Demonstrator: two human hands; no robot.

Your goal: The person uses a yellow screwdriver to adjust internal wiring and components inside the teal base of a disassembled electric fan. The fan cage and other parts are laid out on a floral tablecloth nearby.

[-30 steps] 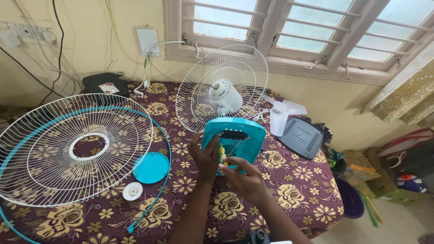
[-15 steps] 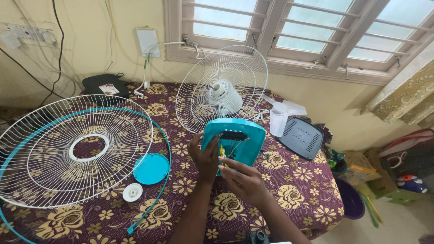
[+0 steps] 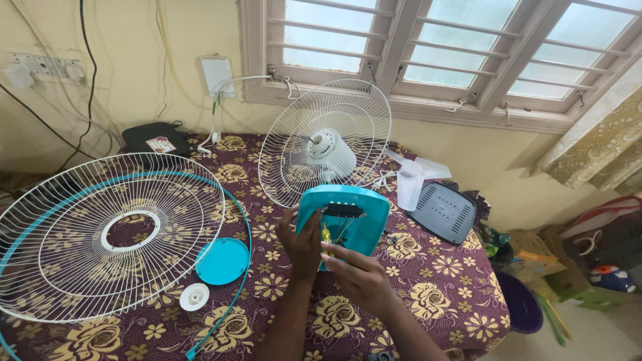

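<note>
Head view: left hand (image 3: pixel 302 244) fingers wrapped around the left edge of the teal fan base housing (image 3: pixel 344 222), held upright over the floral-cloth counter (image 3: pixel 428 294). Right hand (image 3: pixel 361 277) fingers pinched narrow on a yellow-handled screwdriver (image 3: pixel 326 235) at the housing's opening. Rear fan guard with motor (image 3: pixel 326 150) stands behind; front guard (image 3: pixel 107 234) lies left.

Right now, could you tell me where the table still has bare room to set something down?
The widest free patch of table is the front right corner, right of the right hand and in front of the grey cover. A smaller strip lies between the black pouch and the rear fan guard. The left half is crowded by the loose front guard, turquoise cap and white knob.
</note>
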